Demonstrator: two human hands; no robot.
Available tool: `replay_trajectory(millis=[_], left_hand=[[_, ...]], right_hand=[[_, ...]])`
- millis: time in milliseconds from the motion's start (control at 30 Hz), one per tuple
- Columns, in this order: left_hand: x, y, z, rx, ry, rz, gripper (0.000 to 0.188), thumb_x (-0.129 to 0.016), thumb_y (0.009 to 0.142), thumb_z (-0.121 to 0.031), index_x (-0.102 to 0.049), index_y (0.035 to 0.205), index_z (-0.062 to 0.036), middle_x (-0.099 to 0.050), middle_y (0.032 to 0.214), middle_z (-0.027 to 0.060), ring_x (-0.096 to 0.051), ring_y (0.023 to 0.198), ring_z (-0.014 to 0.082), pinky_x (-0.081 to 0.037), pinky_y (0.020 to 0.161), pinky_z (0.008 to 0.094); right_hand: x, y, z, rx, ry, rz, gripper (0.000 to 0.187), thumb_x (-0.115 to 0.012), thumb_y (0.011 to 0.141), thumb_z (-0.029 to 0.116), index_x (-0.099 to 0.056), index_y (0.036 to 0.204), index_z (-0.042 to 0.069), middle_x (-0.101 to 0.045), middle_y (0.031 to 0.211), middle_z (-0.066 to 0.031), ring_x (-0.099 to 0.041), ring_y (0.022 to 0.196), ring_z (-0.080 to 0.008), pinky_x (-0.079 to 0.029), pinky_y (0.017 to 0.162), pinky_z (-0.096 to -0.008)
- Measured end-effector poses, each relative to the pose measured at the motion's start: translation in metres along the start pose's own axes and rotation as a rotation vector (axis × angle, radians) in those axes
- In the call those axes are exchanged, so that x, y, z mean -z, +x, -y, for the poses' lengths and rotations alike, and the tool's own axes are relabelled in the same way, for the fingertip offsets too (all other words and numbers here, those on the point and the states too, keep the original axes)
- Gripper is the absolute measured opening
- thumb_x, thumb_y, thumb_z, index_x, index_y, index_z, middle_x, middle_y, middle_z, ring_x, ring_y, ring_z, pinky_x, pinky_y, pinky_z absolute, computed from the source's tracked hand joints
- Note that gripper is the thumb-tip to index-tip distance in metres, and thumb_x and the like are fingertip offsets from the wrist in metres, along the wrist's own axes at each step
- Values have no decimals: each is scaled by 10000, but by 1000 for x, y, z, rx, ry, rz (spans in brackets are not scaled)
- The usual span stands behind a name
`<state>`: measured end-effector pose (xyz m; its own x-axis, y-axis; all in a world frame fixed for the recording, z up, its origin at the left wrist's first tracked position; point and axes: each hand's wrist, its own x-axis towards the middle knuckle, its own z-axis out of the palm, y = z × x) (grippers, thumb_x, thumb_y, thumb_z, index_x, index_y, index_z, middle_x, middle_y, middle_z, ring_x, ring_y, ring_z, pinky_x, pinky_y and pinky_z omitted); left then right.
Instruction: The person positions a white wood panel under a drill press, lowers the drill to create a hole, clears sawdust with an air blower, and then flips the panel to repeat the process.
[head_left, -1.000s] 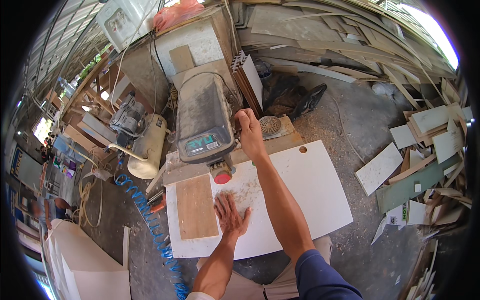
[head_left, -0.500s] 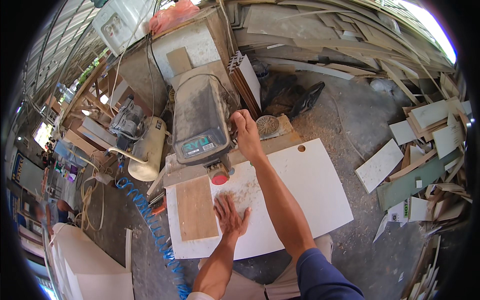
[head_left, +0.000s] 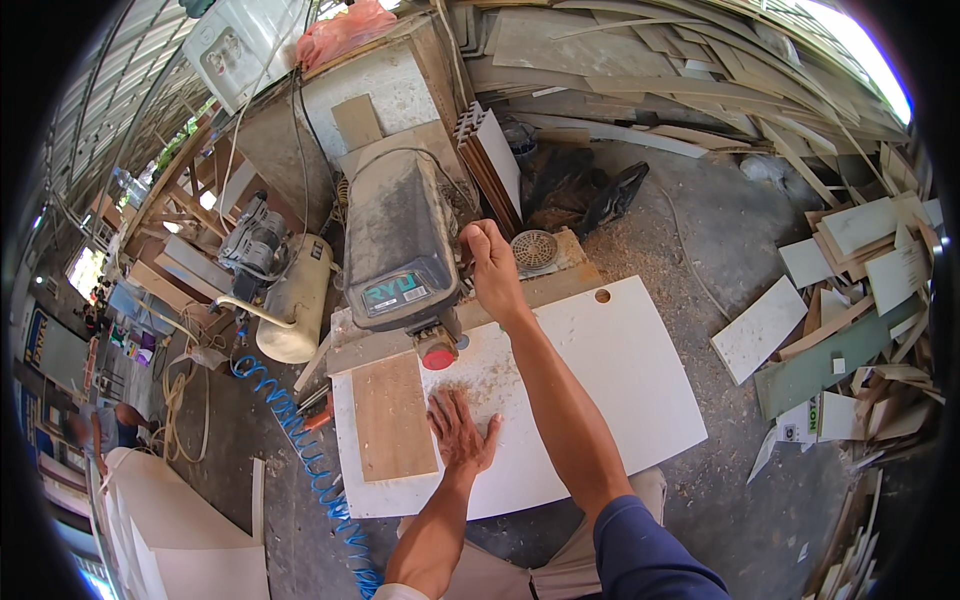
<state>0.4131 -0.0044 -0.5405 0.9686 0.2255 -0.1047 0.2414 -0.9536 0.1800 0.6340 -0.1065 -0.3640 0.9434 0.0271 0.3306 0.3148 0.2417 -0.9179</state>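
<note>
From the head view, rests the left hand (head_left: pixel 463 435) flat on the white panel (head_left: pixel 620 370), fingers straight and thumb spread apart, clamped on nothing. Touches sawdust and shavings (head_left: pixel 495 372) close to the fingertips. Holds the right hand (head_left: pixel 490 260) up at the right side of the dark, dusty machine head (head_left: pixel 400 235), fingers curled together as a fist; cannot tell what, if anything, lies inside that grip. Crosses the right forearm over the panel, bare up to a dark blue sleeve (head_left: pixel 650 550).

On the panel, left of the left hand, a flat brown board (head_left: pixel 395 420); near the far right corner, a round hole (head_left: pixel 603 296). Along the far edge, a wooden strip (head_left: pixel 350 354). Under the front of the machine head, just beyond the left fingertips, a red round part (head_left: pixel 438 357).

Beyond the right fist, a round perforated disc (head_left: pixel 536 250) and a stack of upright boards (head_left: pixel 497 165). To the left, a cream tank (head_left: pixel 295 310), a blue coiled hose (head_left: pixel 318 472) and, beside the panel, an orange thing (head_left: pixel 318 415) too small to make out. To the right, on the concrete floor (head_left: pixel 725 225), a heap of board offcuts (head_left: pixel 850 310). At far left, another person (head_left: pixel 110 425), blurred and well apart.
</note>
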Motion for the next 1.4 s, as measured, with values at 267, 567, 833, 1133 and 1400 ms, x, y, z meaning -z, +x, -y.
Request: replay_trajectory(millis=[267, 567, 833, 1133, 1400], left_hand=[[2, -1, -1, -2, 2, -6, 1003, -447, 975, -663, -122, 1610, 42, -6, 1693, 266, 36, 1560, 469, -1, 1266, 571], [2, -1, -1, -6, 14, -11, 993, -448, 977, -655, -130, 1609, 42, -7, 1693, 265, 35, 1562, 465, -6, 1267, 570], [0, -1, 0, -5, 22, -10, 1001, -444, 977, -663, -123, 1611, 42, -6, 1694, 262, 40, 1562, 464, -1, 1268, 565], [1, 0, 0, -5, 19, -11, 1003, -448, 973, -665, -128, 1612, 39, -9, 1695, 261, 40, 1563, 462, -1, 1268, 567], [3, -1, -1, -5, 11, -12, 1000, -450, 971, -665, -155, 1605, 49, -5, 1693, 267, 36, 1561, 466, -7, 1265, 576]], right_hand=[[-1, -1, 1, 56, 3, -20, 352, -437, 1114, 335, -553, 1047, 9, -603, 879, -105, -514, 822, -189, -460, 792, -345], [0, -2, 0, 32, -3, -10, 354, -440, 1114, 334, -553, 1053, 4, -604, 882, -108, -517, 828, -186, -461, 795, -342], [-1, -2, -1, 33, 35, -3, 338, -450, 1114, 324, -555, 1040, 12, -558, 843, -59, -470, 776, -142, -438, 725, -312], [0, -3, 1, 17, 41, 2, 337, -452, 1115, 323, -557, 1033, 14, -552, 848, -51, -467, 795, -142, -438, 746, -307], [0, -4, -1, 55, 42, -1, 320, -450, 1122, 330, -575, 1021, 53, -488, 847, 39, -386, 727, -56, -367, 648, -240]])
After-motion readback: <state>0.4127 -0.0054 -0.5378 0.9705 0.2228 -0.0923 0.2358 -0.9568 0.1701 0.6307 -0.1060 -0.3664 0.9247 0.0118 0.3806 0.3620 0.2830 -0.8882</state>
